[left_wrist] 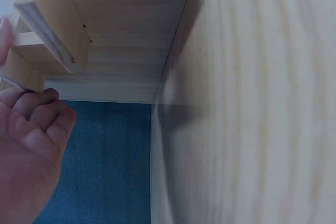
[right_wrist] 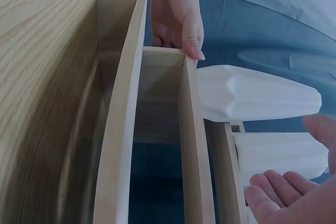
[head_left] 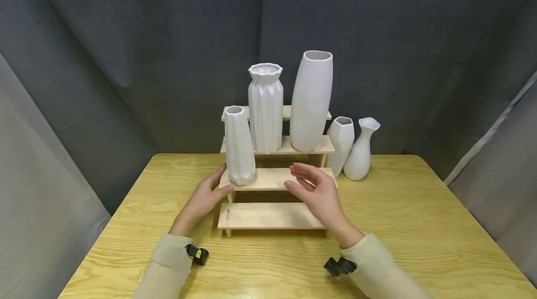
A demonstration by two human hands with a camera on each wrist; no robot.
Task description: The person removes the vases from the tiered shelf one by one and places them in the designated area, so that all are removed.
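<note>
Our hands flank a small white vase on a stepped wooden shelf.

Our left hand (head_left: 204, 198) rests against the left end of the shelf (head_left: 274, 179), thumb on the edge, fingers relaxed and gripping nothing; the small vase (head_left: 239, 146) stands just beside it on the second step. Our right hand (head_left: 317, 191) hovers open over the same step, apart from the vase. Beyond our hands stand a ribbed vase (head_left: 265, 107) and a tall vase (head_left: 311, 100); two more vases (head_left: 352, 147) stand on the table (head_left: 419, 224) past our right hand. The right wrist view shows the left thumb (right_wrist: 192, 43) on the shelf edge.
</note>
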